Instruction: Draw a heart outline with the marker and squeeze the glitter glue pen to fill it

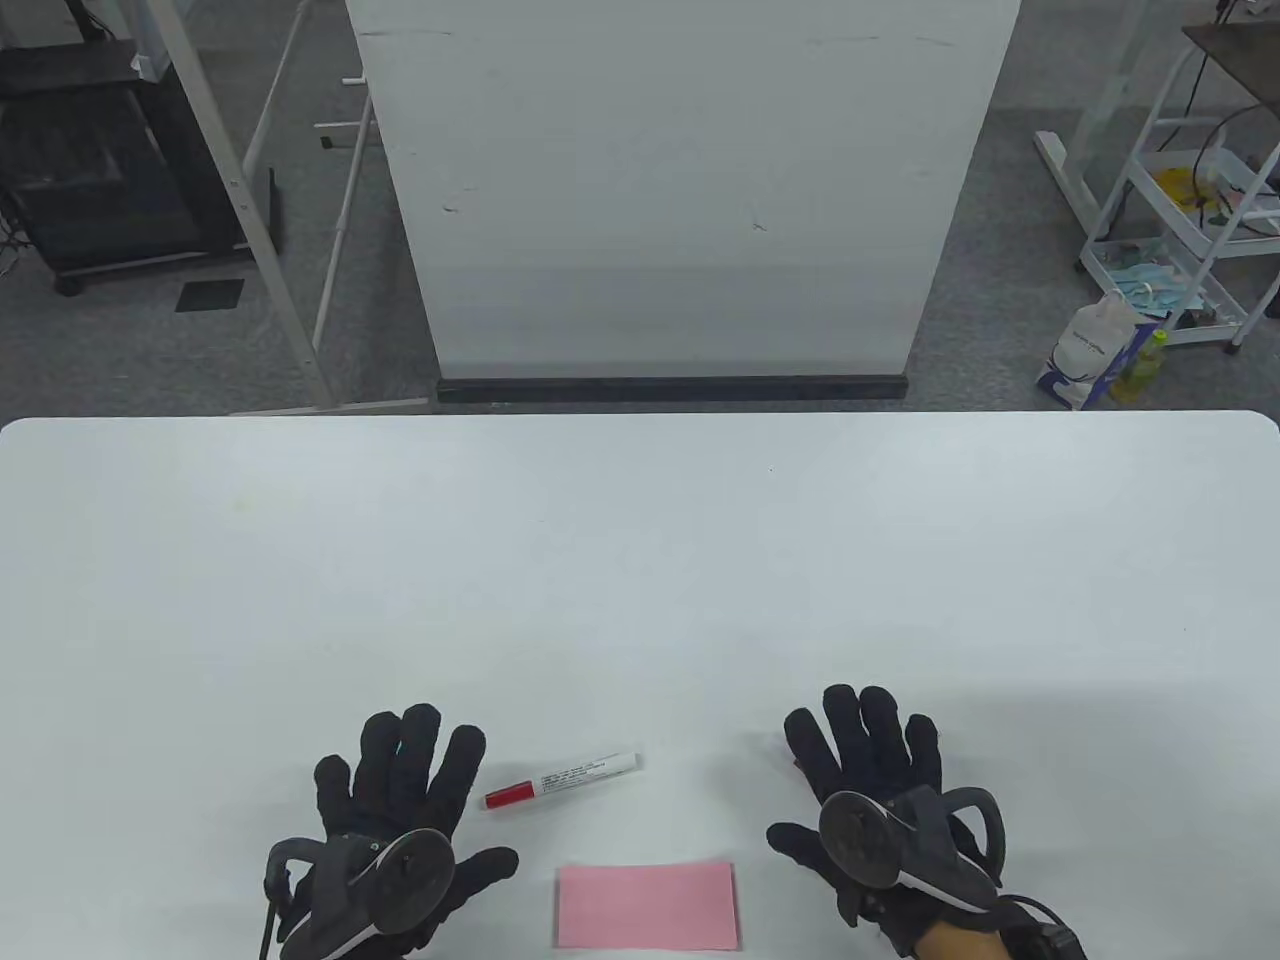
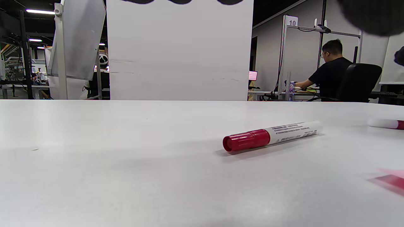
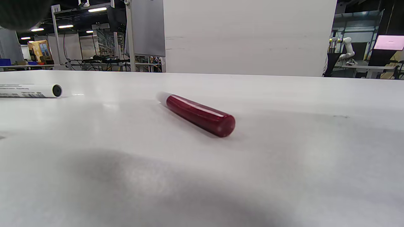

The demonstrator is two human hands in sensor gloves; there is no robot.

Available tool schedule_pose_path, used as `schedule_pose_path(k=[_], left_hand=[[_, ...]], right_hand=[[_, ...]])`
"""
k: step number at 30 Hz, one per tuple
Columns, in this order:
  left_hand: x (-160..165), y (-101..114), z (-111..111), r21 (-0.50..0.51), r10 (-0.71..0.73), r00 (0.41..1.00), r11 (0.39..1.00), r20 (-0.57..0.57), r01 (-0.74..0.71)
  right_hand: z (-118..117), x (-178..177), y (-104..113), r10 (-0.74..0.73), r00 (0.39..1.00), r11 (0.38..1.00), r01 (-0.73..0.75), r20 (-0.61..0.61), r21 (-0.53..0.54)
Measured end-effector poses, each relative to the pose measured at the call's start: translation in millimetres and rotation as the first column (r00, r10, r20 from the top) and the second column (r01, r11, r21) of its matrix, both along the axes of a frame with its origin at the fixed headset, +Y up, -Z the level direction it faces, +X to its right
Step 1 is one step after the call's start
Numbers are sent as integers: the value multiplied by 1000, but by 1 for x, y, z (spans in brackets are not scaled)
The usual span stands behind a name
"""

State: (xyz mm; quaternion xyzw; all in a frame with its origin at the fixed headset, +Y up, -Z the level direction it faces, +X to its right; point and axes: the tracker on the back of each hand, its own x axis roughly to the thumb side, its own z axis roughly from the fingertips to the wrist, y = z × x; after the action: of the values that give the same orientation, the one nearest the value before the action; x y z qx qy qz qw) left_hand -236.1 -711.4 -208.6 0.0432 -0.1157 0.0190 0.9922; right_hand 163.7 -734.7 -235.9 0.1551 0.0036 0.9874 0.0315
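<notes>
A marker (image 1: 562,779) with a red cap and white barrel lies capped on the white table (image 1: 640,560), just right of my left hand (image 1: 400,780). A pink sheet of paper (image 1: 647,905) lies at the near edge between both hands. My left hand and my right hand (image 1: 865,750) rest palm down, fingers spread and straight, holding nothing. The dark red glitter glue pen (image 3: 199,115) lies on the table in the right wrist view; in the table view my right hand hides it. The left wrist view shows the marker (image 2: 271,135) and the paper's corner (image 2: 391,180).
A tall white board (image 1: 680,190) stands behind the table's far edge. A white cart (image 1: 1190,230) and bags stand on the floor at the far right. A person sits at a desk (image 2: 331,75) in the background.
</notes>
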Motion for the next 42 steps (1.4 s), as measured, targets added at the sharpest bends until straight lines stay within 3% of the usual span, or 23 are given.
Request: schedule_pose_path(k=[42], left_hand=[[8, 1, 4, 34, 7, 999, 999, 43, -9]], right_hand=[[-1, 5, 3, -59, 998, 998, 59, -3, -22]])
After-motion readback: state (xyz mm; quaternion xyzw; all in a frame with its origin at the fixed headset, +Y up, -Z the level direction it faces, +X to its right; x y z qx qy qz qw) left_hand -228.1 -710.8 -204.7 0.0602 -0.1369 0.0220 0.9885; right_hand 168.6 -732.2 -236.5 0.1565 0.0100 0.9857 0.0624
